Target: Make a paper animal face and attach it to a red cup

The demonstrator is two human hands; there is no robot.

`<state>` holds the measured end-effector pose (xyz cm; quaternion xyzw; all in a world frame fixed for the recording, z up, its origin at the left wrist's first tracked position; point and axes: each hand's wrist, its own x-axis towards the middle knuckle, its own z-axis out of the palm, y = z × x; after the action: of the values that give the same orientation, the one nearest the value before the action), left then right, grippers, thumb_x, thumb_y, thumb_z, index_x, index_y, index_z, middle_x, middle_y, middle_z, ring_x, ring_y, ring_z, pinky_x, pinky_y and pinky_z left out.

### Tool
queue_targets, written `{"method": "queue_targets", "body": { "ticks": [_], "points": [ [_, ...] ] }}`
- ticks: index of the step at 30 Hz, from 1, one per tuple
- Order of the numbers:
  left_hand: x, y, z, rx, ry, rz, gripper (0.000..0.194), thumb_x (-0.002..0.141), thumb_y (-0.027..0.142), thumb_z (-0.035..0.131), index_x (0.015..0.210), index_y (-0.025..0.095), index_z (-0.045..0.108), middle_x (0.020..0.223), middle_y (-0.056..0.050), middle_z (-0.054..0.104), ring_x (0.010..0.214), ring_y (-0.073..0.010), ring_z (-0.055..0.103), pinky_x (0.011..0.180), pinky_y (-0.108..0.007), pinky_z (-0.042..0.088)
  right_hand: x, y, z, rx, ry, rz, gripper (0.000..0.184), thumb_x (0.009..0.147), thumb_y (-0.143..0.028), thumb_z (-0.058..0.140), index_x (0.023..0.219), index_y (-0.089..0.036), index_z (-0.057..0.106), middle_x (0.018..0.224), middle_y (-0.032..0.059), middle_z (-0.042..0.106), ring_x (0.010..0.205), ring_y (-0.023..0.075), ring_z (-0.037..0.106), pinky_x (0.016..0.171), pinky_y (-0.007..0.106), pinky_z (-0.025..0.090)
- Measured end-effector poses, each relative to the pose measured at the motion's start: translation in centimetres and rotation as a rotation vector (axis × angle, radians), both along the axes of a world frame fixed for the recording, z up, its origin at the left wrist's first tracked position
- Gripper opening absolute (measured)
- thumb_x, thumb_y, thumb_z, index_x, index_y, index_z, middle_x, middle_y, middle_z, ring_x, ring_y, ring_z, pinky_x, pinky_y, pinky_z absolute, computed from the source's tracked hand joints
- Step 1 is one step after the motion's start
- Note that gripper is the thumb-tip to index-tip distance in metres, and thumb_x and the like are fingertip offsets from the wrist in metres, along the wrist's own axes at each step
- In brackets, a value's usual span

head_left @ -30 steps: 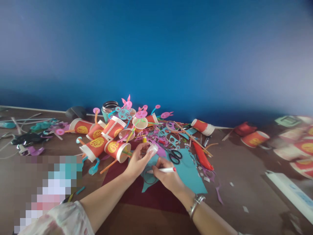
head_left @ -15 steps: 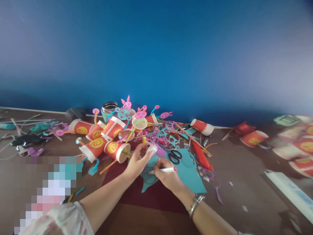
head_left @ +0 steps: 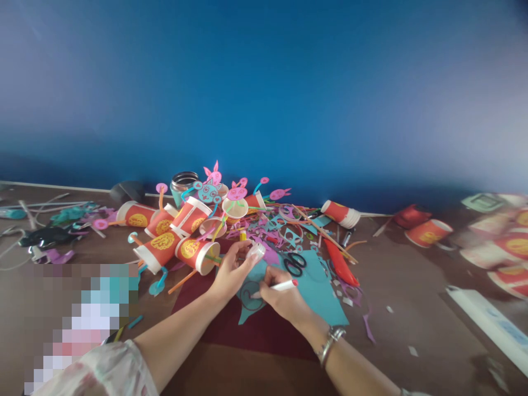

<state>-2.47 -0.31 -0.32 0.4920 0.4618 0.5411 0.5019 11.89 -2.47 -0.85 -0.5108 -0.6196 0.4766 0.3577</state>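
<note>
Crowding left of centre we see red paper cups (head_left: 159,245) with straw limbs; scissors (head_left: 294,264) and a teal sheet (head_left: 319,294) lie just right of centre, paper scraps (head_left: 291,234) behind. At lower centre our right hand's (head_left: 282,294) fingers grip a white marker (head_left: 284,285), slanted onto a teal cutout (head_left: 248,300); our left hand (head_left: 233,269) pinches a whitish object (head_left: 257,250) just above. We cannot read the cups' yellow emblems.

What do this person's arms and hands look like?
The left hand and right hand have no gloves. A whitish sleeve with faint reddish patches ends partway along the left arm. A shiny silver-coloured band circles the right wrist.
</note>
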Motion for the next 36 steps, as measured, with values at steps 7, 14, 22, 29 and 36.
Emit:
{"method": "queue_targets", "body": {
  "ticks": [7,14,22,29,36],
  "points": [
    [0.1,0.0,0.1,0.003,0.000,0.010,0.039,0.076,0.038,0.062,0.107,0.017,0.054,0.094,-0.006,0.061,0.088,-0.0180,0.058,0.078,-0.030,0.048,-0.1,0.0,0.3,0.041,-0.033,0.013,0.023,0.067,-0.019,0.054,0.052,-0.021,0.036,0.049,-0.0073,0.037,0.046,0.0077,0.040,0.044,0.019,0.042],
    [0.0,0.1,-0.2,0.014,-0.002,0.001,0.038,0.077,0.037,0.061,0.108,0.018,0.054,0.097,-0.007,0.061,0.091,-0.0187,0.058,0.079,-0.031,0.048,-0.1,-0.1,0.0,0.011,-0.012,0.034,0.024,0.071,-0.022,0.056,0.055,-0.020,0.038,0.049,-0.0071,0.041,0.044,0.0079,0.044,0.042,0.018,0.038],
    [0.0,0.1,-0.1,0.008,-0.008,-0.005,0.038,0.076,0.038,0.062,0.108,0.017,0.054,0.098,-0.007,0.061,0.091,-0.0193,0.058,0.080,-0.032,0.048,-0.2,-0.1,0.0,-0.028,0.067,0.042,0.024,0.072,-0.029,0.061,0.059,-0.020,0.043,0.049,-0.0056,0.051,0.048,0.0107,0.053,0.048,0.021,0.043],
    [0.1,0.0,0.2,-0.016,-0.021,-0.013,0.042,0.075,0.041,0.062,0.109,0.017,0.055,0.099,-0.007,0.061,0.089,-0.0184,0.058,0.079,-0.031,0.047,1.5,0.4,1.8,0.029,0.109,-0.096,0.025,0.075,-0.030,0.054,0.057,-0.021,0.040,0.045,-0.0045,0.054,0.043,0.0112,0.053,0.043,0.021,0.038],
    [0.1,-0.1,0.6,-0.007,-0.007,0.017,0.041,0.072,0.042,0.065,0.105,0.018,0.058,0.094,-0.006,0.061,0.086,-0.0182,0.057,0.076,-0.030,0.047,2.0,0.7,0.3,-0.038,-0.011,-0.044,0.023,0.072,-0.025,0.055,0.055,-0.021,0.040,0.043,-0.0045,0.055,0.042,0.0116,0.052,0.042,0.021,0.037]
  ]
}}
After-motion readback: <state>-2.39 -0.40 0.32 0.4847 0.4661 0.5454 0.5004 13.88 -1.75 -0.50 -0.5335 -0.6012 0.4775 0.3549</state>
